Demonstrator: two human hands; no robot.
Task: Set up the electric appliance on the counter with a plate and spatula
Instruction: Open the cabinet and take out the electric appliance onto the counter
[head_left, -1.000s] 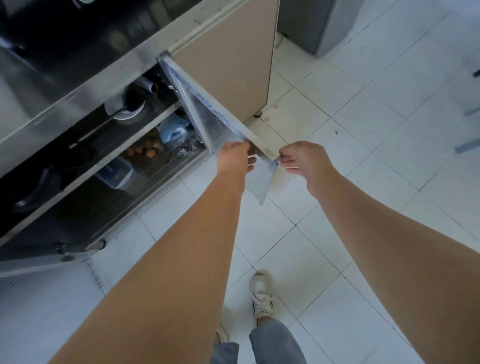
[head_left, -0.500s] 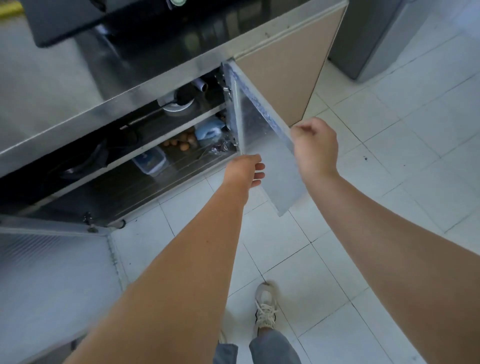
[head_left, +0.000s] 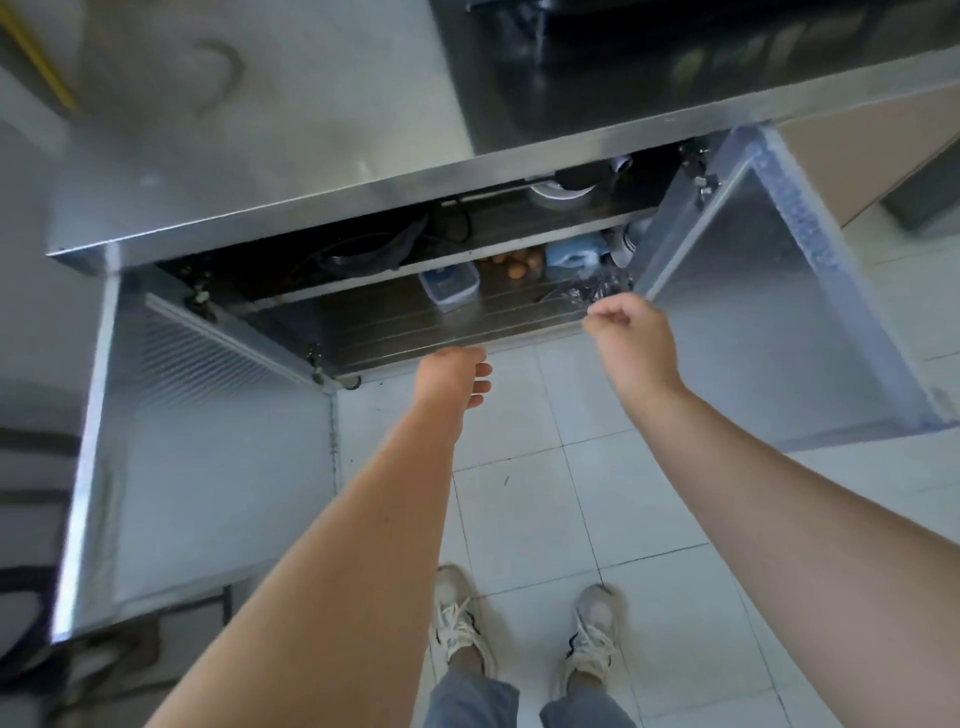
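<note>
The steel cabinet under the counter (head_left: 270, 130) stands with both doors swung wide, the left door (head_left: 208, 457) and the right door (head_left: 769, 322). On its dark upper shelf lies a round dark appliance with a cord (head_left: 363, 249), partly hidden by the counter edge. My left hand (head_left: 452, 376) hovers in front of the lower shelf (head_left: 415, 327), fingers loosely apart and holding nothing. My right hand (head_left: 628, 338) is at the same height by the right door's hinge side, fingers curled with nothing in them. No plate or spatula can be made out.
The lower shelf holds a clear lidded box (head_left: 449, 283), some brown round items (head_left: 514, 262), a blue object (head_left: 571, 254) and crumpled plastic (head_left: 587, 291). A white round object (head_left: 561, 189) sits on the upper shelf. A black stove top (head_left: 623, 67) fills the counter's right. My feet (head_left: 524, 634) are on white tiles.
My right hand has let go of the right door, which now stands wide open. Both hands have moved in front of the lower shelf, and the view has shifted to face the cabinet.
</note>
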